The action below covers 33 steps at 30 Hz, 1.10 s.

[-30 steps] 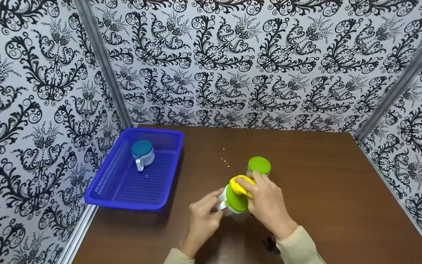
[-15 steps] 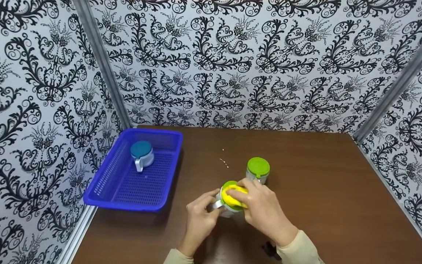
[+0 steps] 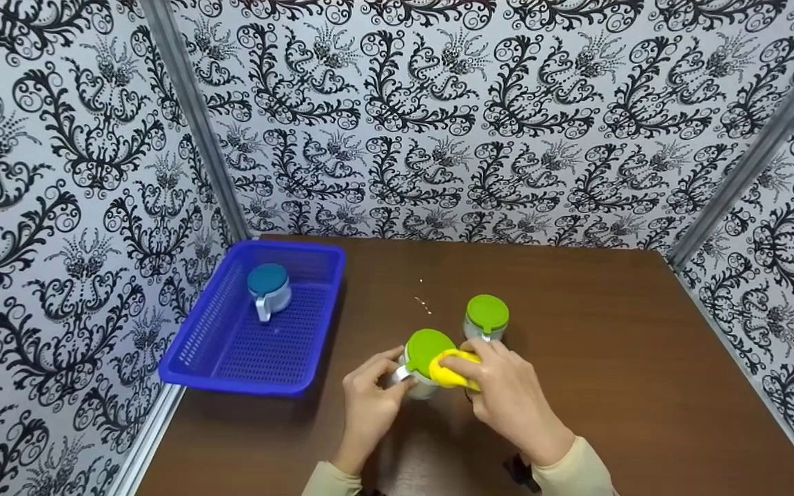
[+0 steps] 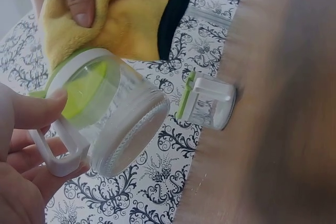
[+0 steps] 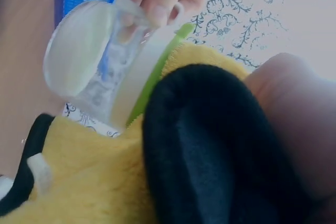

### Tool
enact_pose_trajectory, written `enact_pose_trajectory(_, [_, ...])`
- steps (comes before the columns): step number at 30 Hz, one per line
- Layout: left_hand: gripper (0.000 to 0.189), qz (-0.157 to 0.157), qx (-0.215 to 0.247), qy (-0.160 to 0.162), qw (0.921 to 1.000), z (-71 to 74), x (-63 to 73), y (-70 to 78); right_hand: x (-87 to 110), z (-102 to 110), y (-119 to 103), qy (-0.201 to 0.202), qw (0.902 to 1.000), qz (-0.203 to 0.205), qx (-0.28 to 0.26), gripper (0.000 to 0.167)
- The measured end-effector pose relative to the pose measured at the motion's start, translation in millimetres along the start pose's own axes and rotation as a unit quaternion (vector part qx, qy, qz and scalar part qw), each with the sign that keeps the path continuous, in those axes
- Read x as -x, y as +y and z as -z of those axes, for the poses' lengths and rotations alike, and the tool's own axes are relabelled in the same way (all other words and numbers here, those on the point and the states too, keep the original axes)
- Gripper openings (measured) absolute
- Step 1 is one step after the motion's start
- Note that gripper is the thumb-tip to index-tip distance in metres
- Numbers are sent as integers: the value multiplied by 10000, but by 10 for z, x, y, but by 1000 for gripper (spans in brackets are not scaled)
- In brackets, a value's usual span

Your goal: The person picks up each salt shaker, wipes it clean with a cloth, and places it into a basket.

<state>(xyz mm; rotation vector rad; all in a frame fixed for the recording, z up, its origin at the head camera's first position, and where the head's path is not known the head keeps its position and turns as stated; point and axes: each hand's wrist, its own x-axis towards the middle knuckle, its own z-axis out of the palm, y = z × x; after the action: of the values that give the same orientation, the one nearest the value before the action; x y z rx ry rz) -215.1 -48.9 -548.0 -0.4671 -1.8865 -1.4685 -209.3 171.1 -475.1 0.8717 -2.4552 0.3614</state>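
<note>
My left hand (image 3: 371, 399) grips the white handle of a clear jar (image 4: 131, 124) with a green lid (image 3: 429, 350), held tilted above the table. My right hand (image 3: 511, 396) bunches a yellow cloth (image 3: 453, 369) with a dark edge, and the cloth lies against the lid's right side. In the right wrist view the dark cloth edging (image 5: 210, 129) fills the middle and hides part of the right hand. A second green-lidded jar (image 3: 486, 318) stands upright on the table just beyond the right hand.
A blue-purple plastic basket (image 3: 331, 303) sits at the left of the brown table (image 3: 597, 331), with a teal-lidded jar (image 3: 269, 288) inside. Small white specks (image 3: 423, 303) lie behind the held jar. Patterned walls (image 3: 438, 103) enclose the table's back and sides.
The cloth moved from the lid's upper right across its top, then back to its right edge, uncovering most of the lid. The held jar shifted slightly left.
</note>
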Motion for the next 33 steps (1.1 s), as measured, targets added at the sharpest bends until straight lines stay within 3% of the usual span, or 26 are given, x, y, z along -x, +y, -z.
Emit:
enact_pose_trajectory(5, [26, 489, 255, 68, 9985, 20, -68, 35, 29, 13, 47, 176, 9993, -297, -126, 54])
enact_pose_trajectory(11, [23, 1140, 445, -26, 9925, 88, -285, 286, 41, 50, 93, 591, 9964, -530, -285, 53])
enact_pose_trajectory(14, [23, 1496, 572, -27, 9871, 123, -326, 204, 35, 67, 117, 818, 9943, -594, -332, 52])
enact_pose_trajectory(17, [22, 2001, 803, -64, 9765, 165, -340, 81, 51, 83, 146, 900, 9927, -702, -395, 54])
enact_pose_trajectory(20, [21, 2357, 1165, -97, 9648, 230, -380, 84, 78, 94, 171, 898, 9919, -791, -438, 55])
enact_pose_trajectory(26, [23, 2744, 1565, -109, 9487, 352, -447, 107, 129, 111, 224, 974, 9908, -822, -457, 57])
enact_pose_trajectory(33, [23, 2952, 1474, -122, 9439, 477, -517, 168, 190, 109, 285, 877, 9902, -982, -471, 58])
